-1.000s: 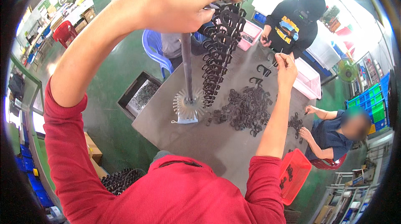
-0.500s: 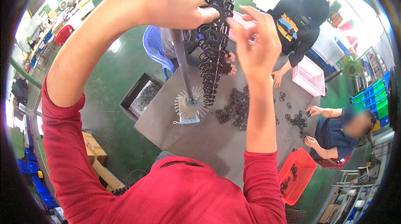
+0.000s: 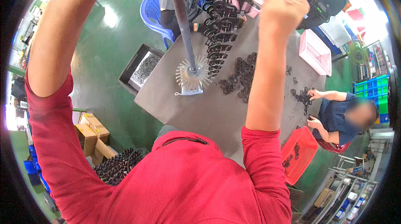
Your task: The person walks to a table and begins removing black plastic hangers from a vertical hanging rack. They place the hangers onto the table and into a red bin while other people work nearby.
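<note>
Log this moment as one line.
right hand: raised by hanging black clips | left hand: out of view | pole: upright on table

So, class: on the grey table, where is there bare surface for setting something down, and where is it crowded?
The table is bare between the white spoked base and its near edge. The pile of black parts and the scattered pieces crowd its far side.

This is a factory assembly floor. Below the raised right hand [image 3: 282, 2] a grey worktable [image 3: 217, 111] stands on a green painted floor [image 3: 112, 44], strewn with a heap of small black plastic parts [image 3: 240, 75]. Co-workers sit around it beyond the hands, with a red crate [image 3: 298, 153], a pink bin [image 3: 315, 50] and cardboard boxes [image 3: 92, 134] nearby.
</note>
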The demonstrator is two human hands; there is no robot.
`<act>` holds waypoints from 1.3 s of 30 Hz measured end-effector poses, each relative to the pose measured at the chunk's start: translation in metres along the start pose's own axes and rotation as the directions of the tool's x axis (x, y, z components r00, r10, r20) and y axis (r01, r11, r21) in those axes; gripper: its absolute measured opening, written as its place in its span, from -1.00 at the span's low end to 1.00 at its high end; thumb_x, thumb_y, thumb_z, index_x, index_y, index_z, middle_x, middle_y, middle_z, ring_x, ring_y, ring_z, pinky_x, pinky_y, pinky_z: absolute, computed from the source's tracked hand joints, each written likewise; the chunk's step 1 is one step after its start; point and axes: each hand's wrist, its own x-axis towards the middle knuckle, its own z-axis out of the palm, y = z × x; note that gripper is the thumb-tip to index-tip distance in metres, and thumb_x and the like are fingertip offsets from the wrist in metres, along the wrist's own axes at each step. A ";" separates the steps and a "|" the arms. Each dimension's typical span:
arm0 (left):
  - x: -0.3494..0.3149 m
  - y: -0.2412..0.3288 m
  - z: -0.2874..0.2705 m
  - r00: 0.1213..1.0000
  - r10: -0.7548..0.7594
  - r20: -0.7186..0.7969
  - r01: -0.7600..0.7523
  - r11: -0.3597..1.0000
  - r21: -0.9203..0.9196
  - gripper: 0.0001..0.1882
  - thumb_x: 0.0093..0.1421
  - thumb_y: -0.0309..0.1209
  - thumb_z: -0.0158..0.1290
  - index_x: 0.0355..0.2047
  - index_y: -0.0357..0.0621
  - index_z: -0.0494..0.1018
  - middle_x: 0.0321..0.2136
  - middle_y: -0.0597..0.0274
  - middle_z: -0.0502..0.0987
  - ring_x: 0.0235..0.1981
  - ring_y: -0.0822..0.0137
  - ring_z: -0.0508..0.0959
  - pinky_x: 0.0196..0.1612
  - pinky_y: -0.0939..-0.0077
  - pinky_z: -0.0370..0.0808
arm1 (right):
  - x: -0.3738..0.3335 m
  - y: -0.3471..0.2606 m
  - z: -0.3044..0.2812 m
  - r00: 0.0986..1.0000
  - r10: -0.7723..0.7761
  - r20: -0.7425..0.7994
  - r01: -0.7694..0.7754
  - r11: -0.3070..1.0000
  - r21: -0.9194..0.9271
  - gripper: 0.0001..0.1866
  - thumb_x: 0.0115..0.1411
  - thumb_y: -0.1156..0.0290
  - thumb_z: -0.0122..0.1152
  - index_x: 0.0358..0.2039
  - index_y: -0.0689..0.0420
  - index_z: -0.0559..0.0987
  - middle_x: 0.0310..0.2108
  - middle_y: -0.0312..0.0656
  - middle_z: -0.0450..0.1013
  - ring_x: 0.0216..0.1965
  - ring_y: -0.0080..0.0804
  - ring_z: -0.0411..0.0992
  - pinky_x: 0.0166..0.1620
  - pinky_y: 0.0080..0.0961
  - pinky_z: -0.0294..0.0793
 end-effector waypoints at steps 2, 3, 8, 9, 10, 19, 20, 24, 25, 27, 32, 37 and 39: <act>0.003 0.005 -0.007 0.996 -0.065 0.065 0.066 0.998 -0.009 -0.62 0.01 -0.60 -0.18 -0.16 -0.38 0.46 -0.50 -0.21 0.51 -0.49 -0.03 0.54 -0.35 0.29 0.48 | 0.008 0.004 -0.016 0.996 0.075 -0.045 -0.076 0.997 -0.004 -0.98 0.06 0.60 0.22 -0.45 0.26 0.58 -0.66 -0.39 0.39 -0.70 -0.76 0.23 -0.62 -0.81 0.15; 0.003 0.008 -0.011 0.990 -0.103 0.099 0.104 0.995 -0.006 -0.63 0.02 -0.59 -0.18 -0.16 -0.37 0.46 -0.53 -0.20 0.51 -0.51 -0.03 0.53 -0.36 0.30 0.48 | 0.012 0.002 -0.023 0.993 0.110 -0.053 -0.112 0.993 -0.033 -0.98 0.06 0.60 0.22 -0.45 0.25 0.58 -0.66 -0.39 0.39 -0.69 -0.76 0.22 -0.62 -0.81 0.14; 0.033 0.049 -0.018 0.871 -0.406 0.277 0.397 0.913 0.090 -0.63 0.05 -0.55 -0.15 -0.11 -0.33 0.44 -0.51 -0.13 0.51 -0.47 0.01 0.52 -0.29 0.31 0.46 | 0.036 0.034 -0.113 0.992 0.119 -0.050 -0.128 0.864 -0.486 -0.79 0.09 0.31 0.25 -0.38 0.21 0.62 -0.69 -0.33 0.43 -0.64 -0.70 0.33 -0.54 -0.69 0.27; 0.027 0.050 -0.019 0.883 -0.403 0.240 0.388 0.915 0.108 -0.63 0.06 -0.54 -0.15 -0.09 -0.32 0.43 -0.48 -0.12 0.51 -0.44 0.02 0.52 -0.27 0.31 0.45 | 0.036 0.056 -0.115 0.987 0.162 -0.009 -0.148 0.873 -0.466 -0.79 0.10 0.31 0.24 -0.38 0.21 0.62 -0.68 -0.32 0.44 -0.64 -0.70 0.34 -0.54 -0.69 0.28; 0.000 0.027 -0.017 0.984 -0.151 0.095 0.152 0.988 0.002 -0.63 0.08 -0.53 -0.15 -0.08 -0.32 0.41 -0.43 -0.13 0.51 -0.40 0.04 0.52 -0.23 0.31 0.45 | 0.035 0.070 -0.120 0.981 0.192 0.009 -0.165 0.865 -0.475 -0.78 0.10 0.30 0.24 -0.37 0.21 0.61 -0.68 -0.32 0.44 -0.64 -0.69 0.35 -0.54 -0.69 0.29; 0.000 0.003 -0.034 0.953 0.030 0.301 0.083 0.931 -0.355 -0.50 0.16 -0.35 -0.07 0.03 -0.47 0.20 -0.15 -0.21 0.39 -0.09 0.01 0.43 0.01 0.28 0.37 | 0.006 0.130 -0.156 0.957 0.275 0.093 -0.031 0.414 -0.910 -0.63 -0.03 0.20 0.33 -0.26 0.13 0.52 -0.29 -0.16 0.49 -0.34 -0.39 0.52 -0.26 -0.43 0.43; 0.001 0.007 -0.036 0.959 0.065 0.274 0.036 0.937 -0.346 -0.48 0.15 -0.34 -0.05 0.03 -0.48 0.18 -0.14 -0.23 0.38 -0.08 0.00 0.43 0.03 0.28 0.36 | 0.007 0.114 -0.144 0.960 0.265 0.084 -0.066 0.513 -0.856 -0.64 0.00 0.20 0.31 -0.23 0.12 0.52 -0.27 -0.17 0.46 -0.37 -0.37 0.50 -0.27 -0.44 0.43; 0.004 0.009 -0.031 0.964 0.023 0.263 0.056 0.956 -0.288 -0.46 0.10 -0.37 -0.01 0.05 -0.44 0.20 -0.09 -0.20 0.37 -0.02 -0.01 0.40 0.07 0.30 0.32 | 0.010 0.042 -0.064 0.993 -0.042 0.114 0.099 0.820 -0.564 -0.67 0.04 0.23 0.28 -0.21 0.11 0.52 -0.31 -0.19 0.47 -0.45 -0.42 0.45 -0.34 -0.52 0.42; 0.006 0.004 -0.023 0.964 0.003 0.266 0.072 0.961 -0.269 -0.47 0.09 -0.39 0.00 0.05 -0.42 0.22 -0.06 -0.18 0.37 0.00 -0.01 0.39 0.09 0.31 0.31 | 0.007 0.023 -0.045 0.984 -0.128 0.124 0.174 0.839 -0.516 -0.68 0.04 0.24 0.27 -0.21 0.09 0.52 -0.32 -0.21 0.47 -0.49 -0.45 0.44 -0.37 -0.54 0.41; 0.009 0.008 -0.021 0.959 -0.060 0.276 0.099 0.987 -0.127 -0.47 0.06 -0.33 0.10 0.04 -0.27 0.31 0.01 -0.06 0.38 0.06 0.05 0.37 0.14 0.32 0.25 | 0.002 -0.006 -0.014 0.966 -0.190 0.173 0.255 0.791 -0.556 -0.71 0.04 0.23 0.27 -0.25 0.06 0.53 -0.39 -0.27 0.48 -0.51 -0.44 0.45 -0.42 -0.54 0.42; 0.004 0.002 -0.002 0.999 0.052 0.009 -0.052 0.999 0.004 -0.61 0.06 -0.52 0.01 -0.06 -0.32 0.39 -0.03 -0.07 0.41 0.03 0.02 0.38 0.10 0.26 0.29 | 0.002 -0.005 0.015 0.905 -0.384 0.182 0.406 0.652 -0.640 -0.82 0.06 0.24 0.24 -0.36 0.02 0.55 -0.47 -0.29 0.50 -0.50 -0.33 0.49 -0.49 -0.52 0.41; 0.007 0.003 -0.005 0.996 0.029 0.083 -0.021 0.995 -0.099 -0.55 -0.02 -0.68 -0.11 -0.06 -0.30 0.40 -0.02 -0.06 0.40 0.02 0.00 0.39 0.08 0.27 0.31 | 0.004 -0.009 0.010 0.971 0.162 0.176 -0.155 0.986 -0.055 -0.84 0.14 0.33 0.20 -0.40 0.14 0.62 -0.52 -0.33 0.53 -0.64 -0.64 0.38 -0.62 -0.65 0.26; 0.003 0.003 -0.004 0.998 0.032 0.060 -0.024 0.991 -0.132 -0.53 -0.05 -0.70 -0.12 -0.06 -0.27 0.41 -0.02 -0.06 0.40 0.02 0.00 0.39 0.08 0.27 0.31 | 0.008 -0.009 0.002 0.933 0.233 0.273 -0.256 0.965 0.053 -0.85 0.16 0.37 0.18 -0.36 0.15 0.63 -0.53 -0.35 0.52 -0.69 -0.80 0.22 -0.65 -0.80 0.11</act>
